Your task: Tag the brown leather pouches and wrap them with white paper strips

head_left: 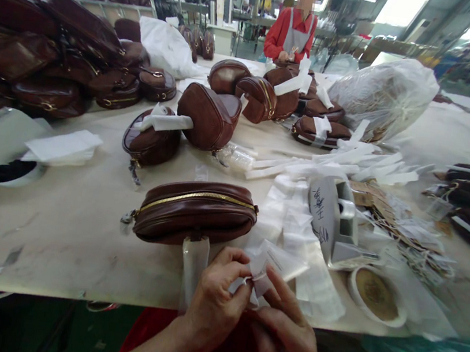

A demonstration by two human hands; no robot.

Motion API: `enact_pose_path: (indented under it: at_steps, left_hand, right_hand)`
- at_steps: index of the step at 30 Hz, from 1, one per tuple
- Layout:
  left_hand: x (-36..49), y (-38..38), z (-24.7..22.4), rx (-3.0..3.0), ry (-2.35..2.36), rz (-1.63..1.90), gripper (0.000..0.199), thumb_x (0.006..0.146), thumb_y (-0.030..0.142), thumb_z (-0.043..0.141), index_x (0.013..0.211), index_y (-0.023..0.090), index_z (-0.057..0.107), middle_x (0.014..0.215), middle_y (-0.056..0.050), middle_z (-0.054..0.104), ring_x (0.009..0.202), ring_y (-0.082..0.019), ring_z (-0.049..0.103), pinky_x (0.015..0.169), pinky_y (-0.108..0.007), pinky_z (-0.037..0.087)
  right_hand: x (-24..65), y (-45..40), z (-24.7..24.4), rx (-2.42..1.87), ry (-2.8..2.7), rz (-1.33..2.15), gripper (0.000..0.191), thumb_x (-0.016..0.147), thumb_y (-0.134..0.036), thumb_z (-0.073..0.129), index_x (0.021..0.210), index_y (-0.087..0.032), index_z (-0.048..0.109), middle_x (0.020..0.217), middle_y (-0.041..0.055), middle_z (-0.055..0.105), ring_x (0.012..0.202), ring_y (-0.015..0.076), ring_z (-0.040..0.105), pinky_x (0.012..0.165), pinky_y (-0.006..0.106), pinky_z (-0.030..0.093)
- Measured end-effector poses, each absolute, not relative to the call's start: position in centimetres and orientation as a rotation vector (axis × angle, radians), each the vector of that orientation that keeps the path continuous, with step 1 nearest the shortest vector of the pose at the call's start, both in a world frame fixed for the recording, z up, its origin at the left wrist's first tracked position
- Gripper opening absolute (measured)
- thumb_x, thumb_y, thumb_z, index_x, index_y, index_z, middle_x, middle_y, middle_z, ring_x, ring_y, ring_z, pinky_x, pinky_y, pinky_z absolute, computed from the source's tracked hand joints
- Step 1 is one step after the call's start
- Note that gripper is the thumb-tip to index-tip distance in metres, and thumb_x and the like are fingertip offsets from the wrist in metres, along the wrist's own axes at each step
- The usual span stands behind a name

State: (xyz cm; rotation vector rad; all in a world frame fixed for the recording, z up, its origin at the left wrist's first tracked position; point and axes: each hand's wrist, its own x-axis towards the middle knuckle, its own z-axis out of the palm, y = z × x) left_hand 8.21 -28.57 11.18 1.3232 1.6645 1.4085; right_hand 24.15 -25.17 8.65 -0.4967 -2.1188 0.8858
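Near the table's front edge, my left hand (221,288) and my right hand (290,323) meet, both pinching a small translucent plastic bag (277,262). White crumpled material shows between the fingertips; what it is, I cannot make out. Just beyond my hands lies a brown leather bag (197,212) with a gold zipper along its top and a wrapped zipper pull at its left end. A clear plastic-wrapped strip (193,269) hangs from its near side toward the table edge, beside my left hand. Flat plastic sleeves (287,206) spread to the right of the bag.
A grey tape dispenser (327,218), a tape roll (377,295) and a heap of tags (387,215) lie at right. White paper strips (351,160) are behind. More brown bags (208,115) stand across the table, piled high at left. A person in red (279,33) stands opposite.
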Motion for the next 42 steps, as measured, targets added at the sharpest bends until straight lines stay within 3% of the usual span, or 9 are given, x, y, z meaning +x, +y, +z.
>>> enact_pose_path:
  at_steps: [4, 10, 14, 26, 31, 35, 42]
  left_hand:
    - [7.4, -28.8, 11.6, 1.211, 1.689, 1.481, 0.009, 0.071, 0.015, 0.060, 0.065, 0.018, 0.066, 0.082, -0.005, 0.059, 0.078, -0.017, 0.058, 0.068, -0.024, 0.046]
    - [5.7, -29.3, 12.6, 0.671, 1.385, 1.550, 0.012, 0.071, 0.024, 0.067, 0.064, 0.016, 0.063, 0.075, -0.002, 0.062, 0.065, -0.010, 0.052, 0.059, -0.019, 0.041]
    - [4.8, -29.1, 13.7, 0.483, 1.297, 1.640, 0.015, 0.068, 0.025, 0.070, 0.066, 0.013, 0.061, 0.072, -0.004, 0.066, 0.053, -0.007, 0.049, 0.053, -0.018, 0.039]
    - [3.3, -29.5, 13.7, 0.631, 1.482, 1.831, 0.018, 0.077, 0.028, 0.067, 0.077, 0.015, 0.055, 0.066, 0.000, 0.063, 0.049, -0.008, 0.053, 0.047, -0.019, 0.040]
    - [4.0, -29.2, 13.5, 0.698, 1.507, 1.873, 0.018, 0.080, 0.030, 0.064, 0.078, 0.015, 0.053, 0.063, 0.001, 0.062, 0.047, -0.008, 0.052, 0.046, -0.018, 0.039]
    - [4.3, -28.8, 13.7, 0.737, 1.464, 1.835, 0.019, 0.084, 0.032, 0.059, 0.080, 0.016, 0.049, 0.073, -0.004, 0.067, 0.048, -0.010, 0.056, 0.045, -0.020, 0.039]
    - [4.6, -29.2, 14.3, 0.791, 1.519, 1.842, 0.022, 0.084, 0.036, 0.059, 0.080, 0.016, 0.049, 0.063, 0.002, 0.059, 0.046, -0.007, 0.049, 0.045, -0.017, 0.039]
  right_hand:
    - [24.2, -25.0, 8.8, -0.559, -2.077, 0.888, 0.032, 0.077, -0.003, 0.050, 0.100, -0.019, 0.066, 0.146, 0.0134, 0.038, 0.120, 0.0299, 0.052, 0.091, 0.035, 0.052]
    - [24.1, -24.9, 8.1, -0.623, -2.076, 0.980, 0.028, 0.081, -0.007, 0.052, 0.099, -0.021, 0.068, 0.124, 0.0128, 0.060, 0.106, 0.0233, 0.063, 0.086, 0.029, 0.054]
    - [23.7, -25.2, 7.3, -0.619, -2.063, 1.042, 0.025, 0.081, -0.008, 0.054, 0.097, -0.021, 0.067, 0.120, 0.0115, 0.061, 0.105, 0.0220, 0.063, 0.087, 0.028, 0.053]
    - [23.6, -25.5, 6.4, -0.732, -1.921, 0.999, 0.030, 0.084, -0.011, 0.055, 0.106, -0.027, 0.067, 0.104, 0.0066, 0.060, 0.094, 0.0175, 0.063, 0.078, 0.024, 0.055]
    - [23.2, -25.7, 7.2, -0.668, -1.834, 1.276, 0.028, 0.088, -0.011, 0.053, 0.107, -0.029, 0.065, 0.097, 0.0034, 0.065, 0.090, 0.0149, 0.064, 0.076, 0.022, 0.054]
    - [23.0, -25.7, 7.8, -0.665, -1.872, 1.384, 0.019, 0.089, -0.017, 0.053, 0.098, -0.025, 0.068, 0.091, 0.0044, 0.065, 0.085, 0.0150, 0.064, 0.072, 0.021, 0.053]
    - [23.1, -26.1, 6.9, -0.764, -1.993, 1.378, 0.020, 0.089, -0.032, 0.052, 0.093, -0.024, 0.070, 0.087, 0.0070, 0.067, 0.077, 0.0179, 0.065, 0.063, 0.023, 0.054]
